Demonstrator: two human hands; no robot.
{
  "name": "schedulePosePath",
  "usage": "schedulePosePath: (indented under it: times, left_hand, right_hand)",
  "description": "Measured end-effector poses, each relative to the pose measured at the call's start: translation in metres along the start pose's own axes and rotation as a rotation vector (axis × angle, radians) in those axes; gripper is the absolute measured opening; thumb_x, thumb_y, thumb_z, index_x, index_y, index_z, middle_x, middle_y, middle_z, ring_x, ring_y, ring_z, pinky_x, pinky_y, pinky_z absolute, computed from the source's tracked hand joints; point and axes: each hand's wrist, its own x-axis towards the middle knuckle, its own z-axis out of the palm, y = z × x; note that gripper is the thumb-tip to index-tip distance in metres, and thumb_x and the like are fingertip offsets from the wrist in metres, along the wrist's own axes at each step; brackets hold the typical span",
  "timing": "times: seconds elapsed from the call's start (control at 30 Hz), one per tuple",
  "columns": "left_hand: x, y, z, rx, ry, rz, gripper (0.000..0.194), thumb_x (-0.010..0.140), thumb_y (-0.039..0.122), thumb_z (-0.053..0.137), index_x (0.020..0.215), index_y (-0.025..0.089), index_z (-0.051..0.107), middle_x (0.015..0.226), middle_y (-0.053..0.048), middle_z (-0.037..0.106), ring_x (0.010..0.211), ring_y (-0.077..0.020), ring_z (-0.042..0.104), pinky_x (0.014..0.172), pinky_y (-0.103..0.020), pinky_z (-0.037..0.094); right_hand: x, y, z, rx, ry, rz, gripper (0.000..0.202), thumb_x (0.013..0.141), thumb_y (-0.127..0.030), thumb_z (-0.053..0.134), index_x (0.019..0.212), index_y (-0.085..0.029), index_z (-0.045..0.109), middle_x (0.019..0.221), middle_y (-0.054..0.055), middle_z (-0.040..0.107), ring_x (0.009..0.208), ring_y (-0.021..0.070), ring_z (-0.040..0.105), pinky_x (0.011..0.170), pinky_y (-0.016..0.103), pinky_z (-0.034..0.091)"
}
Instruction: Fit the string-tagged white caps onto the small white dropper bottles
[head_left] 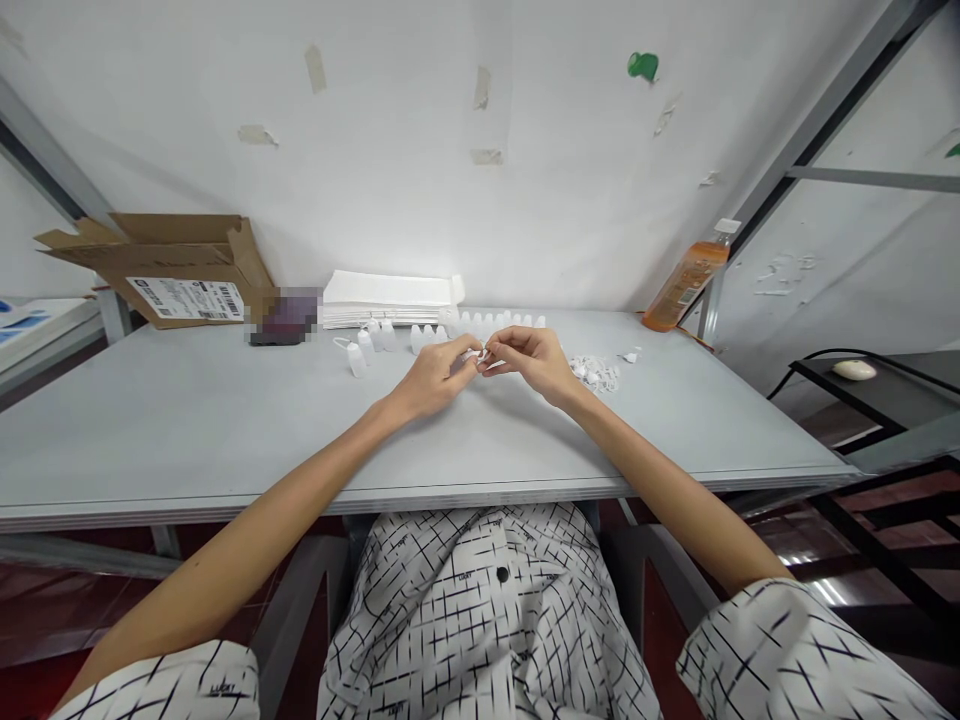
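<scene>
My left hand [433,382] and my right hand [534,360] meet over the middle of the table, thumbs and fingers pinched together. Between the fingertips shows a small white plastic piece [474,355], mostly covered, so its exact shape is hard to tell. Behind the hands stands a row of small translucent white plastic bottles [504,321], partly hidden by the fingers. Several more little bottles [356,360] stand to the left, the nearest with a loop strap at its top. Right of my right hand lies a pile of small white plastic parts [595,374].
An open cardboard box [187,275] sits at the back left, with a pixelated dark object [285,317] beside it. A white stack [390,298] rests against the wall. At the back right leans a bottle of orange liquid [686,285]. Two loose white pieces [631,355] lie near the pile.
</scene>
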Motion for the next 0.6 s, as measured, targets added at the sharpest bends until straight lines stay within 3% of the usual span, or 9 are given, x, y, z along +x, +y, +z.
schedulePosePath:
  times: [0.37, 0.6]
  left_hand:
    - [-0.0023, -0.0050, -0.0025, 0.101, 0.062, 0.078, 0.013, 0.084, 0.027, 0.047, 0.079, 0.019, 0.055, 0.060, 0.002, 0.054, 0.054, -0.0123, 0.044, 0.057, -0.026, 0.034]
    - [-0.0029, -0.0075, -0.0016, 0.125, 0.057, 0.112, 0.013, 0.084, 0.027, 0.046, 0.077, 0.019, 0.054, 0.060, 0.002, 0.055, 0.053, -0.0123, 0.046, 0.056, -0.026, 0.034]
  right_hand:
    - [-0.0016, 0.0040, 0.0052, 0.001, -0.062, 0.004, 0.040, 0.071, -0.054, 0.082, 0.076, -0.016, 0.073, 0.072, 0.003, 0.071, 0.071, 0.0170, 0.071, 0.077, 0.039, 0.065]
    - [-0.0021, 0.0052, 0.0042, 0.009, -0.099, 0.018, 0.040, 0.071, -0.054, 0.082, 0.075, -0.016, 0.073, 0.073, 0.003, 0.072, 0.071, 0.0167, 0.072, 0.078, 0.038, 0.064]
